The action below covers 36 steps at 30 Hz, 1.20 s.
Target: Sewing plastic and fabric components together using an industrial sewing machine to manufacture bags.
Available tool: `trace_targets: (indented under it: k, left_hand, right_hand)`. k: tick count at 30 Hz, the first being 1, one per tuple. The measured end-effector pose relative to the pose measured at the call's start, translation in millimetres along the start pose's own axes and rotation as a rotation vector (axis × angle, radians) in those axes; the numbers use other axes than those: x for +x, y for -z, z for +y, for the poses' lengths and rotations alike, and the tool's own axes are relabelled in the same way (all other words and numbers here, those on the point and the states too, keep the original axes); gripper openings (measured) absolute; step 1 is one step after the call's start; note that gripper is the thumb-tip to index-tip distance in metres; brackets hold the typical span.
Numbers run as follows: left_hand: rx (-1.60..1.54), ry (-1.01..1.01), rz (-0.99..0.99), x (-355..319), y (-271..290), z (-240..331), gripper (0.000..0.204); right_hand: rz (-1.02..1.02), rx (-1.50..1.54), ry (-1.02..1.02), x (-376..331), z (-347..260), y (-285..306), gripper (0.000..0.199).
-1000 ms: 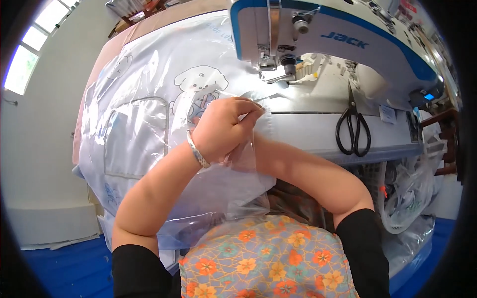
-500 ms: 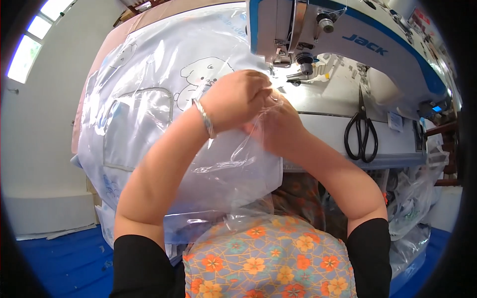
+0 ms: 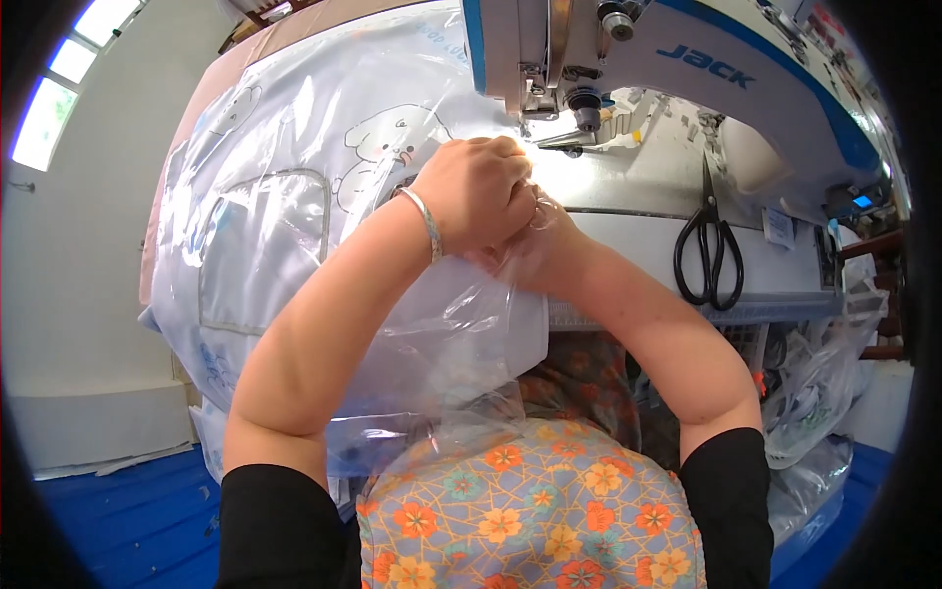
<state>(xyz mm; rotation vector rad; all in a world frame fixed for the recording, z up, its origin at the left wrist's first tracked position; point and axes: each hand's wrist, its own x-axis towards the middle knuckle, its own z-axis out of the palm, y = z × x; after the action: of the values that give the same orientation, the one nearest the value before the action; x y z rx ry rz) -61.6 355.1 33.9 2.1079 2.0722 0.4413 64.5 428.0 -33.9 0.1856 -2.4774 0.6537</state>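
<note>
My left hand (image 3: 474, 191) is closed beside the needle area of a sewing machine (image 3: 667, 44), its knuckles up and its fingertips mostly hidden. Against it from the right and slightly below, my right hand (image 3: 542, 240) is closed too. Both grip a crinkled clear plastic sheet (image 3: 442, 324), whose folds run out from under the fingers toward my lap. Beneath and left of the hands spreads pale lilac fabric (image 3: 265, 255) printed with cartoon puppies, with an outlined pocket-like panel on it. Glare from the machine's lamp washes out the spot by my fingertips.
Black-handled scissors (image 3: 708, 260) lie on the machine table (image 3: 628, 250), right of my hands. Clear plastic bags (image 3: 810, 393) hang off the table's right end. A white wall (image 3: 88, 294) stands at left, and blue covering (image 3: 137, 520) lies on the floor.
My left wrist has shifted slightly right and the two hands are closer together, still on the plastic. The machine and scissors appear a little further left and up in the view.
</note>
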Motion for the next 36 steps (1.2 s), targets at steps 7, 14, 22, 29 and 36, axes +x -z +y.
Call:
trace_targets:
  k: [7, 14, 22, 29, 36]
  left_hand:
    - [0.227, -0.103, 0.287, -19.9, -32.7, 2.8, 0.035]
    - [0.176, -0.118, 0.310, -19.1, -30.1, 2.1, 0.038]
    - [0.152, -0.149, 0.252, -6.6, -22.2, -16.4, 0.025]
    - [0.111, -0.176, 0.267, -8.7, -20.1, -27.8, 0.027]
    - [0.198, 0.255, 0.232, -53.9, 29.9, -41.8, 0.045]
  right_hand:
    - [-0.158, -0.079, -0.156, -66.7, -65.8, 49.6, 0.045]
    - [0.007, -0.172, -0.042, -70.1, -60.1, 42.6, 0.033]
    - [0.047, -0.185, -0.095, -49.8, -37.6, 43.0, 0.026]
    - [0.044, -0.181, -0.121, -30.7, -19.8, 48.2, 0.026]
    - [-0.052, -0.090, -0.200, -20.8, 1.6, 59.2, 0.032]
